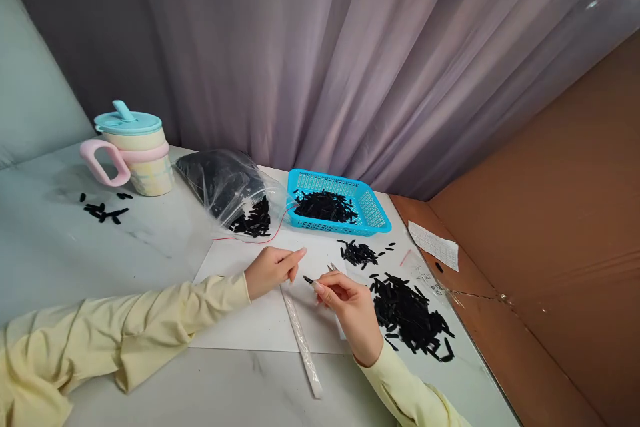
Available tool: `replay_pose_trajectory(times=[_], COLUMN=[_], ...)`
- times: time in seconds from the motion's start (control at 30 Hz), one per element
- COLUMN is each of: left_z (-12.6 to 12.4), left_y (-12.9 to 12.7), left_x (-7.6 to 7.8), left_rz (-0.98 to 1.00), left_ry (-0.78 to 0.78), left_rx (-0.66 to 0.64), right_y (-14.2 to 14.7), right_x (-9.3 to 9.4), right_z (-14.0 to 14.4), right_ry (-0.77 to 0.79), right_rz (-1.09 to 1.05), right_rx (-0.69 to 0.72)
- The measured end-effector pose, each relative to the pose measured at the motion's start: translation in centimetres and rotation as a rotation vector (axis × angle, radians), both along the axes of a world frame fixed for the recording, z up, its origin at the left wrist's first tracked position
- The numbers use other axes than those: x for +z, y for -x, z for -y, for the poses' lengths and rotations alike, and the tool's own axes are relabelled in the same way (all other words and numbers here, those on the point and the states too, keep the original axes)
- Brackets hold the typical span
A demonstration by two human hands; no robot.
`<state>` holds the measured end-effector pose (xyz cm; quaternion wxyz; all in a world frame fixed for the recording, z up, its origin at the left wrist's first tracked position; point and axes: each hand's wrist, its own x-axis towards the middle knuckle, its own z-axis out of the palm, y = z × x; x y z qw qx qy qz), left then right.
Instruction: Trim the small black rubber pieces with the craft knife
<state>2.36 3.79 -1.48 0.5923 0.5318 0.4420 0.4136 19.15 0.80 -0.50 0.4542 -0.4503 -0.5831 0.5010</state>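
Note:
My right hand (350, 310) pinches a small, slim black piece (308, 279) between thumb and fingertip, above a white sheet (230, 320). A pointed metal tip (332, 267) shows just behind its fingers; the rest of that tool is hidden. To the left of it, my left hand (273, 270) hovers over the sheet with its index finger pointing right and the other fingers curled. What those fingers hold, if anything, is hidden. Below the hands lies a narrow whitish strip (303, 347), running past the sheet's front edge. A large pile of black pieces (413, 313) lies beside my right hand.
A blue basket (375, 213) with black pieces stands at the back, next to a clear plastic bag (220, 180) of them. Smaller groups lie at the right (360, 253) and far left (105, 211). A lidded cup (150, 170) and a paper slip (434, 245) flank the area.

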Motion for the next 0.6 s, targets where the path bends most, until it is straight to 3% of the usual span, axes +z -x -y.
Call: replay_pose_trajectory(times=[0.27, 0.6], left_z=[1.6, 2.4], left_y=[0.2, 0.7], left_x=[0.1, 0.4], left_rz=[-0.096, -0.046], left_ry=[0.082, 0.213], left_rx=[-0.270, -0.347], right_y=[0.3, 0.0], right_x=[-1.4, -1.1], right_z=[0.3, 1.2], right_ry=[0.006, -0.331], right_rz=[-0.050, 0.111], right_rx=[0.036, 0.109])
